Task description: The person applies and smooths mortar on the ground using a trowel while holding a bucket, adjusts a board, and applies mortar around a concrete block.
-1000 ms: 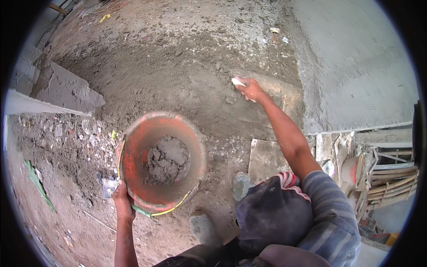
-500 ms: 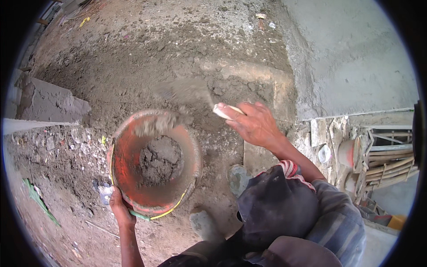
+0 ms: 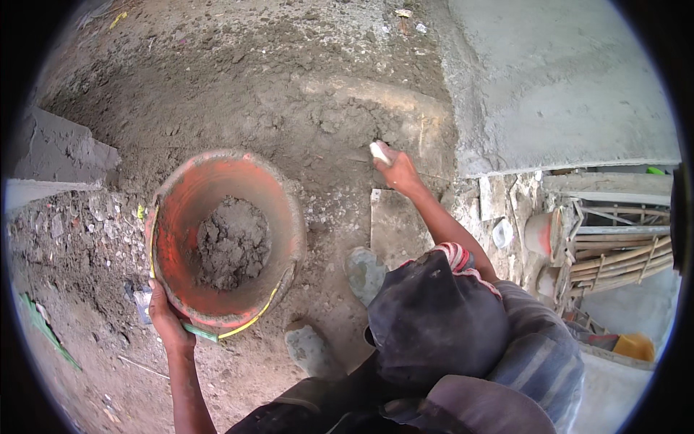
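My left hand (image 3: 168, 318) grips the near left rim of a mortar-stained orange bucket (image 3: 176, 249), which tilts so that its inside shows. Grey wet mortar (image 3: 233, 242) lies in a lump at the bottom. A thin yellow and green handle (image 3: 249, 318) rests along the near rim. Beyond and right of the bucket, my right hand (image 3: 399, 173) is closed around the pale handle of a trowel (image 3: 380, 152). Its blade cannot be made out against the grey mortar spread (image 3: 325, 123) on the ground.
A grey cement slab (image 3: 564, 87) lies at the far right and a block (image 3: 65, 155) at the far left. A flat board (image 3: 394, 220) is right of the bucket. Bundled poles (image 3: 622, 267) and a small bucket (image 3: 541, 233) stand at the right edge. Rubble litters the left ground.
Mortar seen in mid-air over the bucket is now down inside it. My right hand has swung the trowel away from the bucket to the mortar on the ground. The view has shifted slightly.
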`<state>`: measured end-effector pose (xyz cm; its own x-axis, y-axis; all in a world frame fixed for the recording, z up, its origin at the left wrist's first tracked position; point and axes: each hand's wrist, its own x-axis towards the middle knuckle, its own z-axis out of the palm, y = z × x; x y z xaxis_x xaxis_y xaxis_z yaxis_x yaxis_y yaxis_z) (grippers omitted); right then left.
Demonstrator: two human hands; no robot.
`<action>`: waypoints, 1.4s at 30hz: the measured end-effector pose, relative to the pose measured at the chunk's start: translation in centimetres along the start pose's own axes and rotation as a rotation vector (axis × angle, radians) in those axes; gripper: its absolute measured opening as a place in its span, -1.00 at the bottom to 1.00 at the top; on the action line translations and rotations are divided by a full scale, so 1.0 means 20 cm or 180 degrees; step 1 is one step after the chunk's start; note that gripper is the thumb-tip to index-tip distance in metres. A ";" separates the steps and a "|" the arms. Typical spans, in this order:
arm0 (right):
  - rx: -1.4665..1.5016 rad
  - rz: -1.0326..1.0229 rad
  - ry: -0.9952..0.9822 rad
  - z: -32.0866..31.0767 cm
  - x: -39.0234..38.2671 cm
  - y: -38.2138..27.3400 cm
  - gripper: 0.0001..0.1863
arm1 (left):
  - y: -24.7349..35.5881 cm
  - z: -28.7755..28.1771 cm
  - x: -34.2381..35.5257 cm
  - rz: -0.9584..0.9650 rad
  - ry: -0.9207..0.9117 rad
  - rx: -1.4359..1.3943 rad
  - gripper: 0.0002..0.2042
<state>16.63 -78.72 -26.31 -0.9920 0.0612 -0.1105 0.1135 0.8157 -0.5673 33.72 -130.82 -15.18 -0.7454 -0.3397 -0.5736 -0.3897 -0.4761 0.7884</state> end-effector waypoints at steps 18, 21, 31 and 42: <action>-0.0235 -0.0583 0.0573 -0.36 -0.42 -0.44 -0.40 | 0.05 0.03 -0.03 -0.0177 0.0206 0.0122 -0.50; -0.0181 0.1089 0.0894 -0.49 -0.36 0.18 -0.43 | 0.01 0.06 -0.04 -0.0244 0.0080 0.0104 -0.50; 0.1162 0.0945 -0.0097 0.16 0.04 -0.29 -0.36 | 0.05 0.09 -0.06 -0.0222 0.0025 -0.0129 -0.49; 0.2335 0.0858 -0.0275 0.12 0.07 -0.46 -0.34 | 0.04 0.08 -0.07 -0.0323 0.0152 -0.0159 -0.47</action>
<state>14.39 -87.54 -23.23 -0.9207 0.1334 -0.3668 0.3870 0.1891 -0.9025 33.54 -129.33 -13.44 -0.6764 -0.3256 -0.6607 -0.4334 -0.5494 0.7144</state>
